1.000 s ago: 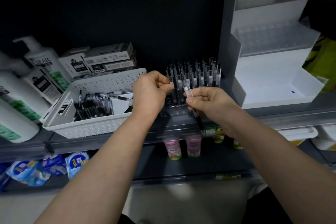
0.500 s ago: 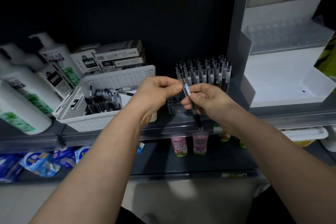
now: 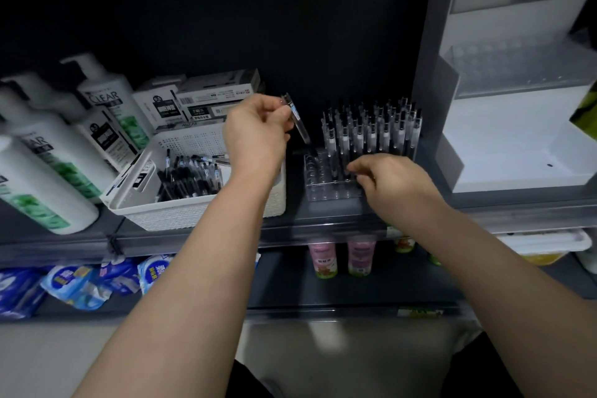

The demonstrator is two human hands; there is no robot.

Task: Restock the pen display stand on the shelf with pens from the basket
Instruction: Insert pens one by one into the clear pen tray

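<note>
Parted now, the hands no longer share one pen: the pen (image 3: 298, 122) sits tilted in the left hand (image 3: 255, 136), pinched between thumb and fingertips above the gap between basket (image 3: 193, 213) and pen display stand (image 3: 329, 191), while the right hand (image 3: 391, 181) has dropped to the stand's front rows, fingers curled. Best to aim the tip at an empty front hole and lower it upright. Whether the right fingers grip anything is hidden; the clear holes blur.
</note>
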